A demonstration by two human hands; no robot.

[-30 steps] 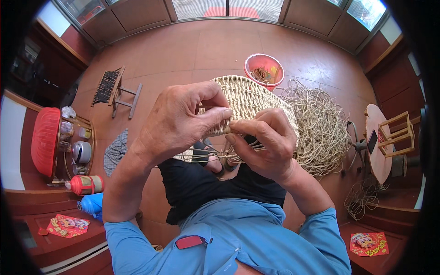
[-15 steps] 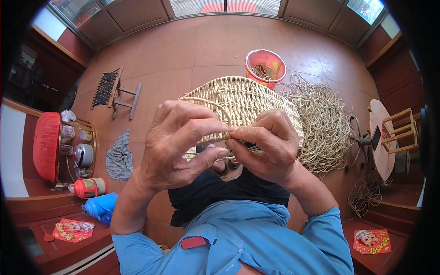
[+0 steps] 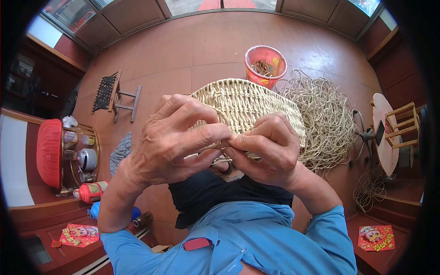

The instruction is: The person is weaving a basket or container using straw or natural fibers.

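A pale woven straw basket (image 3: 247,98) with rounded edges lies in front of me, partly covered by my hands. My left hand (image 3: 176,140) is over its near left edge, fingers bent, the index fingertip meeting the fingertips of the other hand. What the left fingers grip is hidden. My right hand (image 3: 270,146) is closed at the near edge, thumb and index pinching a thin straw cord, of which little shows. Loose strands hang just below the fingertips.
A big heap of straw cord (image 3: 321,121) lies to the right, beside a red bucket (image 3: 266,82) holding more cord. A small stool (image 3: 110,96) stands at left, a round table (image 3: 384,133) at right. Flasks (image 3: 90,191) and a cloth (image 3: 120,153) are at left.
My left hand and forearm have shifted slightly left, covering more of the basket's near left edge. The fingertips of both hands stay together, and the view has moved a little.
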